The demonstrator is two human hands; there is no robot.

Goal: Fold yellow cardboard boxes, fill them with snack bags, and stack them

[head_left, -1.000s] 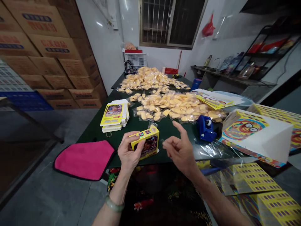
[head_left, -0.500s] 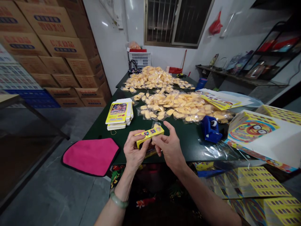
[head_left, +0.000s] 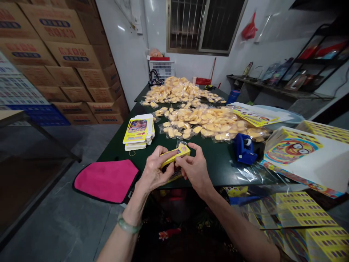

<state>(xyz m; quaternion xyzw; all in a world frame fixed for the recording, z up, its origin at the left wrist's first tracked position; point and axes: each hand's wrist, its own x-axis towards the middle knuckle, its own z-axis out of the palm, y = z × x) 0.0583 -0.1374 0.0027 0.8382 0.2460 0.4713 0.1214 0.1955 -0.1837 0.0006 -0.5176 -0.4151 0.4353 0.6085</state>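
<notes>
Both hands grip a small yellow printed box [head_left: 176, 154] just above the near edge of the dark green table [head_left: 218, 163]. My left hand [head_left: 154, 169] wraps its left side, fingers curled over the top. My right hand [head_left: 193, 169] pinches its right end with thumb and fingers. Part of the box is hidden between the palms. A stack of flat yellow box blanks [head_left: 138, 131] lies just beyond my left hand.
Piles of bagged yellow snacks [head_left: 201, 122] cover the table's middle and far end. A blue tape dispenser [head_left: 244, 148] stands to the right, next to large colourful cartons [head_left: 300, 156]. A pink cloth [head_left: 107, 180] hangs at the left corner. Stacked cardboard boxes [head_left: 62, 54] line the left wall.
My right hand came in from open in the air and closed on the box's right end. The box tilted flatter between both hands.
</notes>
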